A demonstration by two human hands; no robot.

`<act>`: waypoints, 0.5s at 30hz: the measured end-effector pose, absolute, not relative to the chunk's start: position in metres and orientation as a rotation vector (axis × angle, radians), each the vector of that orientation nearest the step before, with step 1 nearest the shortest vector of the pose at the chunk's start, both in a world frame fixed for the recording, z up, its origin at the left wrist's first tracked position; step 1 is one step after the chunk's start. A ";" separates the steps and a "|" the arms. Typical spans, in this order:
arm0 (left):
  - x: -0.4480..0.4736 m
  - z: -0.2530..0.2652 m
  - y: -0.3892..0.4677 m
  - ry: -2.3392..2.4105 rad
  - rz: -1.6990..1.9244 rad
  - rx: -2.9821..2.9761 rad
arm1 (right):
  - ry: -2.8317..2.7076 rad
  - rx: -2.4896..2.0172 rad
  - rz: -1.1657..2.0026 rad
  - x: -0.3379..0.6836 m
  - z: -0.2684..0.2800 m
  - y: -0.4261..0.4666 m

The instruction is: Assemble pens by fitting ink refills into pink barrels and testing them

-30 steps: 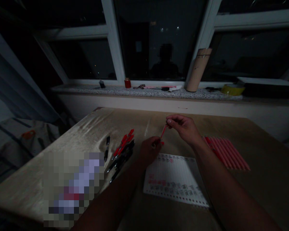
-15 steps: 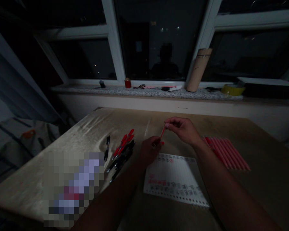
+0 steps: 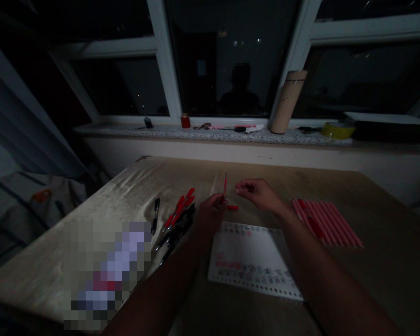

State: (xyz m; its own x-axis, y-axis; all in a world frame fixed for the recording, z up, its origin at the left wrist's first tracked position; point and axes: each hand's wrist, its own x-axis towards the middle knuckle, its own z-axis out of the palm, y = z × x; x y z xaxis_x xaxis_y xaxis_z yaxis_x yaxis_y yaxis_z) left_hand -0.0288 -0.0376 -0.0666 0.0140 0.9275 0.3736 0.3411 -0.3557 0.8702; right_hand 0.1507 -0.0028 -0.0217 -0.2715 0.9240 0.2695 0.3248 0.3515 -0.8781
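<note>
My left hand (image 3: 213,207) is closed around the lower end of a thin red stick (image 3: 225,184) that looks like a pen refill; it points nearly straight up, its tip pale. Beside those fingers a short red pen piece (image 3: 233,207) lies on the table, perhaps a cap or barrel part. To the right, my right hand (image 3: 257,192) hovers with curled fingers, thumb and fingertips slightly apart, and nothing shows between them. Just below both hands lies a lined notebook page (image 3: 252,256) with red and black marks and a row of punched holes.
Red pens (image 3: 178,207) and black pens (image 3: 177,235) lie in a pile on the left, with a single black pen (image 3: 156,215) beside it. Several pink pencils (image 3: 331,221) form a row at right. A cardboard tube (image 3: 289,102) and yellow tape (image 3: 338,130) stand on the windowsill.
My right hand has let go of the stick's upper end and drawn slightly down. My left hand has shifted left with the stick, which is now more upright; the short red piece shows more fully.
</note>
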 end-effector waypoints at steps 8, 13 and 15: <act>-0.029 -0.068 -0.036 1.332 1.339 1.735 | -2.409 -1.312 0.412 0.134 -0.048 -0.007; -0.028 -0.066 -0.039 1.328 1.319 1.783 | -2.404 -1.308 0.416 0.138 -0.048 -0.005; -0.028 -0.065 -0.039 1.330 1.308 1.784 | -2.313 -1.249 0.469 0.144 -0.043 -0.001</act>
State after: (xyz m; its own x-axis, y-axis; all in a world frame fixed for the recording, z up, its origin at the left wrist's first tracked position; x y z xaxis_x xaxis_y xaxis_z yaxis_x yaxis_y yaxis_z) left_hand -0.0281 -0.0392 -0.0649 0.0350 0.9272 0.3730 0.3887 -0.3565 0.8496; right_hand 0.1438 -0.0013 -0.0431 -0.4770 0.8460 0.2384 0.6865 0.5280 -0.5000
